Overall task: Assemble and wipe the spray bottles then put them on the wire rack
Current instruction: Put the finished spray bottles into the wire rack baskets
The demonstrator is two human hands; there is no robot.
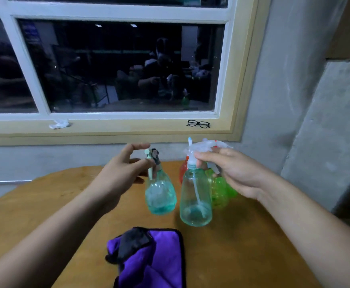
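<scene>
Two teal spray bottles stand on the wooden table (242,246). My right hand (234,171) grips the clear white trigger head (199,149) on the taller teal bottle (196,200). The shorter teal bottle (160,194) to its left carries a pale green and dark trigger head (152,157). My left hand (120,173) hovers just left of that head, fingers loosely spread, apparently holding nothing. A green bottle (219,190) and a red bottle (184,169) stand behind, partly hidden. A purple cloth (155,260) with black trim lies near the table's front.
A window with a yellow sill (107,134) runs behind the table. Black glasses (198,123) and a crumpled white tissue (58,124) lie on the ledge. A grey concrete wall (325,121) stands to the right. No wire rack is in view.
</scene>
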